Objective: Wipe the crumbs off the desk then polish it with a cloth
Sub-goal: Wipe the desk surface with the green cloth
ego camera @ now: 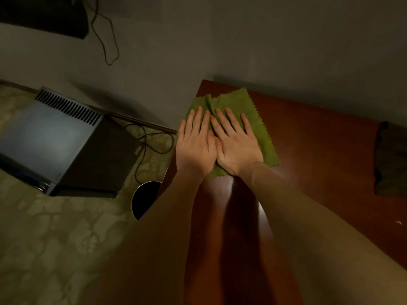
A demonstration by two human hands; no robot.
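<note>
A green cloth (259, 119) with a zigzag edge lies spread at the far left corner of the glossy red-brown desk (312, 150). My left hand (196, 144) and my right hand (235, 146) press flat on the cloth side by side, fingers straight and pointing toward the wall. The left hand sits at the desk's left edge. A small pale speck (398, 222) lies on the desk at the far right.
A grey wall (264, 40) runs right behind the desk. A dark bundle (389, 159) sits at the desk's right end. Below on the left, a silver-and-black box (61, 142) with cables stands on a patterned floor, and a round dark bin (145, 199) is beside the desk edge.
</note>
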